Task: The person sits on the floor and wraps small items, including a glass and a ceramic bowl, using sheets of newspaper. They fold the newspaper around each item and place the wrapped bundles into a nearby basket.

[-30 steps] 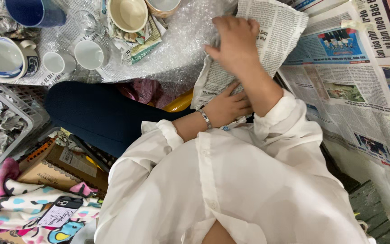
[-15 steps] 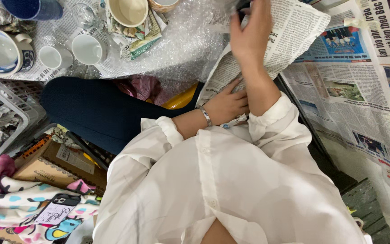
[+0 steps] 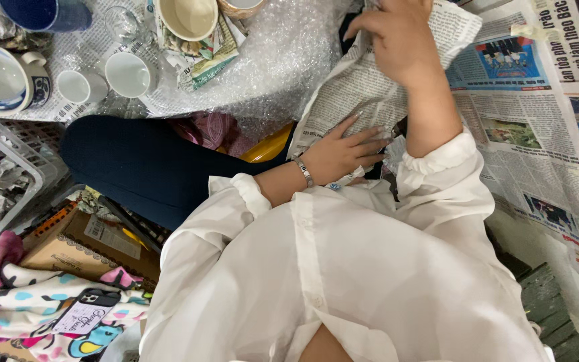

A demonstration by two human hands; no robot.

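- The left hand (image 3: 343, 151) lies flat, fingers spread, pressing the near edge of a sheet of newspaper (image 3: 363, 87) close to the person's lap.
- The right hand (image 3: 397, 37) is up at the far end of the same sheet, fingers curled over the paper and gripping it. Something dark shows just under the paper's top edge; what it is cannot be told.
- Risk: the sheet is thin and pulled between two hands, so a hard tug could tear it at the fold.
- Risk: if something is wrapped inside, it could slide out of the open lower end, since the left hand only presses and does not pinch.
- To the left, on bubble wrap (image 3: 283, 60), stand a white cup (image 3: 130, 74), a cream bowl (image 3: 187, 17) and a small glass (image 3: 120, 23); a wide sweep of the paper could knock them.
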